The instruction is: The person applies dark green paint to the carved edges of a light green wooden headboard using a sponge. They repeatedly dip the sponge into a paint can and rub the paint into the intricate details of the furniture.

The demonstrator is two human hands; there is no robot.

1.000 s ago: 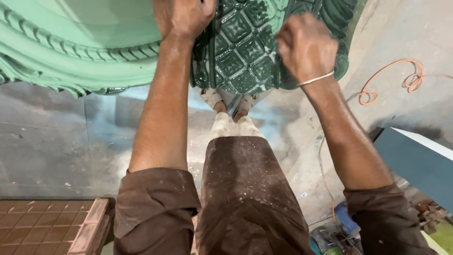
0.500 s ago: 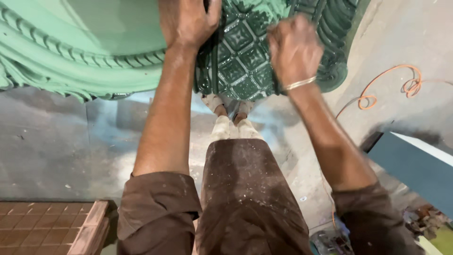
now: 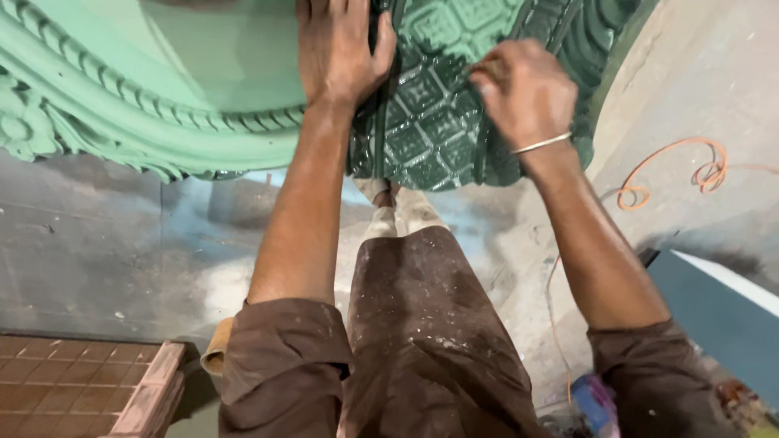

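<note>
A large light green moulded panel [image 3: 162, 73] with a rope-like rim and leafy carving fills the top left. Over its right part lies a glossy dark green sheet [image 3: 422, 134] embossed with diamonds. My left hand [image 3: 341, 49] lies flat with its fingers apart on the seam between the smooth panel and the dark sheet. My right hand [image 3: 523, 93], a thin metal bangle [image 3: 542, 144] on its wrist, presses curled fingers onto the dark sheet near its right side. Whether anything is inside those fingers is hidden.
My leg in dusty brown trousers [image 3: 422, 324] stands on a stained concrete floor [image 3: 97, 243]. An orange cable [image 3: 673, 166] loops on the floor at right. A blue-grey board [image 3: 718, 304] lies at lower right and a brown grid-patterned slab [image 3: 73, 389] at lower left.
Both hands stay on the green piece. My right hand has shifted a little left and back across the patterned sheet. The view has drifted slightly.
</note>
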